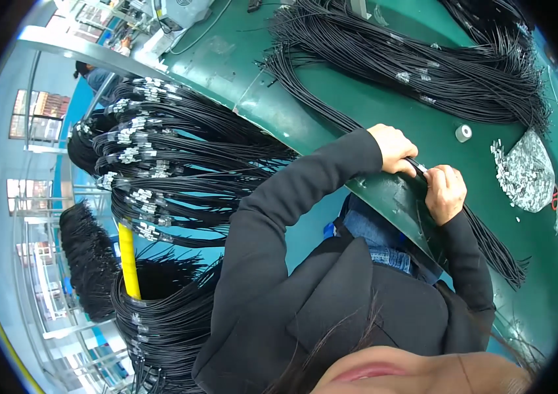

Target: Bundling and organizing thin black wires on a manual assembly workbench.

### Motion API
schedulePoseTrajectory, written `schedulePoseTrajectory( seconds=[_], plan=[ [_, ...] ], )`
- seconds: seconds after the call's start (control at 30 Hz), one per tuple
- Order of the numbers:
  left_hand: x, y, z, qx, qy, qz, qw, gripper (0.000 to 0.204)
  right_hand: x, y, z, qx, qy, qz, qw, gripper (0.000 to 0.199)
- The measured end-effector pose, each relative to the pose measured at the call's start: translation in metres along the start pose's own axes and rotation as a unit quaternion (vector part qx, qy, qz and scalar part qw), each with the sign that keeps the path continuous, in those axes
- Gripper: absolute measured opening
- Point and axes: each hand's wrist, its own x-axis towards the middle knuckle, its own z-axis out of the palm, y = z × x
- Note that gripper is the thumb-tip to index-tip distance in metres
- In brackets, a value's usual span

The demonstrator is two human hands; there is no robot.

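**Both hands gripping one cable bundle at tabletop edge**

Left hand [394, 148] is closing around a black cable bundle [489, 246] at centre right of frame. Right hand [445, 190] is sitting just beside it, fingers curled, pinching the same bundle. Bundle is running from the hands toward lower right, lying on the green tabletop [371, 98]. More cables [410, 62] are piling across the top. Tape roll [463, 133] and a bag of small metal parts [526, 172] are lying at right. Tagged cable hanks [161, 164] are hanging at left.

A green table [384, 111] bears black cable bundles [410, 62], a tape roll [463, 133] and bagged clips [525, 172].
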Motion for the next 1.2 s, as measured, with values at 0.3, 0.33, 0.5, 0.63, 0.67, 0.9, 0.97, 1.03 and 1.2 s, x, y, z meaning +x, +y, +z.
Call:
schedulePoseTrajectory(
  seconds=[0.3, 0.33, 0.5, 0.63, 0.67, 0.9, 0.97, 1.03, 1.2],
  plan=[
    [0.0, 0.006, -0.005, 0.002, 0.015, -0.007, 1.0, 0.035, 0.005, -0.009, -0.007, 0.028, 0.043, 0.022, 0.998, 0.013],
    [0.001, 0.006, -0.006, 0.008, -0.002, -0.009, 1.0, 0.035, 0.006, -0.008, -0.006, 0.011, 0.058, -0.009, 0.998, 0.012],
    [0.001, 0.007, -0.009, -0.006, -0.012, -0.021, 1.0, 0.036, 0.004, -0.002, -0.002, -0.023, 0.043, -0.054, 0.997, 0.01],
    [0.002, 0.004, -0.008, -0.01, -0.012, -0.03, 0.999, 0.036, 0.004, -0.001, 0.001, -0.018, 0.02, -0.014, 1.0, 0.009],
    [0.003, 0.003, -0.007, -0.013, -0.005, -0.03, 0.999, 0.036, 0.006, -0.001, 0.001, -0.012, 0.023, 0.006, 1.0, 0.009],
    [0.006, 0.009, -0.016, -0.012, 0.004, -0.04, 0.999, 0.037, 0.024, 0.002, -0.002, -0.025, 0.059, -0.027, 0.998, 0.009],
    [0.007, 0.014, -0.02, 0.031, 0.039, -0.037, 0.998, 0.036, 0.028, 0.006, 0.003, -0.007, 0.047, 0.006, 0.999, 0.009],
    [0.007, 0.015, -0.022, 0.06, 0.063, -0.035, 0.996, 0.033, 0.027, 0.011, 0.008, 0.136, -0.003, 0.217, 0.967, 0.007],
    [0.011, -0.006, -0.005, -0.005, 0.074, -0.016, 0.997, 0.026, 0.01, 0.019, 0.015, 0.003, 0.025, -0.042, 0.999, 0.014]
  ],
)
